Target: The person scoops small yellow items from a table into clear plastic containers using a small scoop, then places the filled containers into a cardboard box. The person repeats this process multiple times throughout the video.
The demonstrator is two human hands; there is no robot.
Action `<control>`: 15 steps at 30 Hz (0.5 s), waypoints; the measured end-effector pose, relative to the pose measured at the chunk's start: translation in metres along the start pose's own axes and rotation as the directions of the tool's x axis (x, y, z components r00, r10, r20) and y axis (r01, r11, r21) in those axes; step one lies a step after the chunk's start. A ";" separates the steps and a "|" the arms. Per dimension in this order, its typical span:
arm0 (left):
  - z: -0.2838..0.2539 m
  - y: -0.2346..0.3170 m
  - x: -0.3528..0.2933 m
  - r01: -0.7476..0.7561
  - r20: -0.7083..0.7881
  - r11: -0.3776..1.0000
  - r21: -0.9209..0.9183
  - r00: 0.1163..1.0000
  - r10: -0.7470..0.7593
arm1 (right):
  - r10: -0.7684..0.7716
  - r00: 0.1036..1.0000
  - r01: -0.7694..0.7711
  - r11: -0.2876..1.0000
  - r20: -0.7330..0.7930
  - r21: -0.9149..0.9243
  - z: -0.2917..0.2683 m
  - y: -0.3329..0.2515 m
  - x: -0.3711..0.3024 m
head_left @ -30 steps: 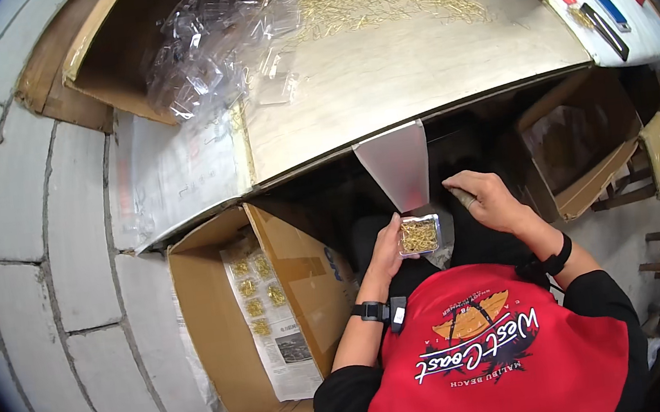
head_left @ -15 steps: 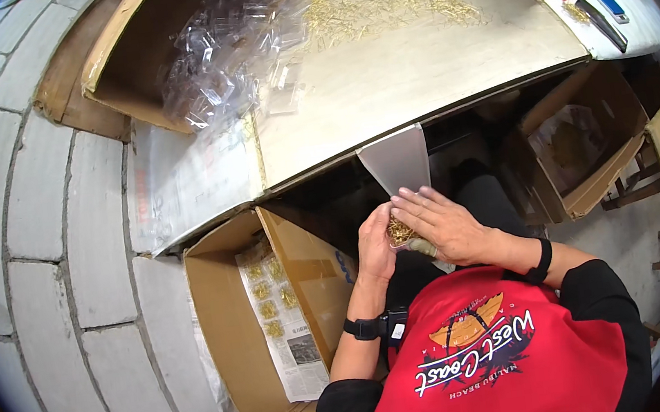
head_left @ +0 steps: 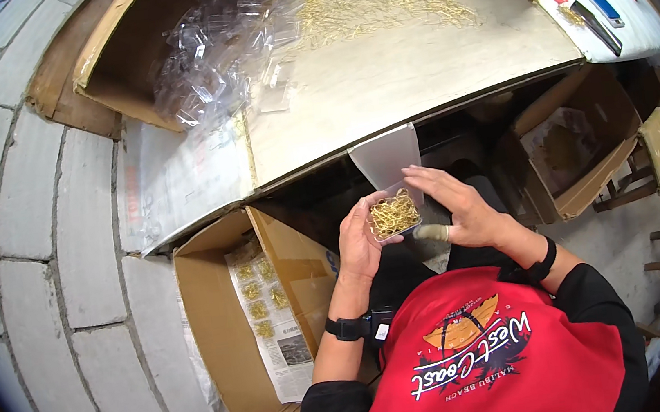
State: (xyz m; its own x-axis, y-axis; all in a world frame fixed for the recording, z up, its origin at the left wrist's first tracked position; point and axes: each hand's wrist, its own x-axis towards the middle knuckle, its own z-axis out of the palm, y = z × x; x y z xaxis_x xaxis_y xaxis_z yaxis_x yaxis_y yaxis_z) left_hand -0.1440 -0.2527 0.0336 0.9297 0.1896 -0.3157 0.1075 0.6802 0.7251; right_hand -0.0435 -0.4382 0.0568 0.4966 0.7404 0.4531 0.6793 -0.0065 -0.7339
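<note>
Glossy clear plastic box, shiny brass-coloured metal clips

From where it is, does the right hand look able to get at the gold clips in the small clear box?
Probably yes. The right hand lies right beside the small clear box that the left hand holds up, its fingers at the box's far edge. The gold clips look uncovered, though a clear lid cannot be ruled out.

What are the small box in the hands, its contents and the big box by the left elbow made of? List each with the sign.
Small box: clear plastic, glossy, contents visible through it.
Hooks: thin gold-coloured wire, probably metal, shiny.
Open carton: brown corrugated cardboard, matt, folded flaps.
</note>
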 end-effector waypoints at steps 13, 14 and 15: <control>0.004 -0.010 0.000 0.007 -0.067 0.997 0.078 0.998 -0.002 | -0.123 0.992 0.124 0.989 -0.017 0.077 0.012 0.009 -0.008; 0.004 -0.011 0.000 0.010 -0.068 0.995 0.100 0.998 -0.003 | -0.098 0.995 0.099 0.991 -0.017 0.087 0.012 0.010 -0.008; 0.005 -0.011 0.001 0.012 -0.069 0.992 0.123 0.998 -0.004 | -0.073 0.997 0.074 0.992 -0.017 0.098 0.013 0.011 -0.008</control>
State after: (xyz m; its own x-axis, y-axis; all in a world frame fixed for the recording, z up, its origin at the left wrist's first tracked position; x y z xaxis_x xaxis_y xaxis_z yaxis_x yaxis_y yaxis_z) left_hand -0.1422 -0.2636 0.0284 0.9028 0.2352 -0.3600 0.1614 0.5906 0.7907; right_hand -0.0472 -0.4358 0.0388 0.4549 0.7271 0.5142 0.6583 0.1144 -0.7440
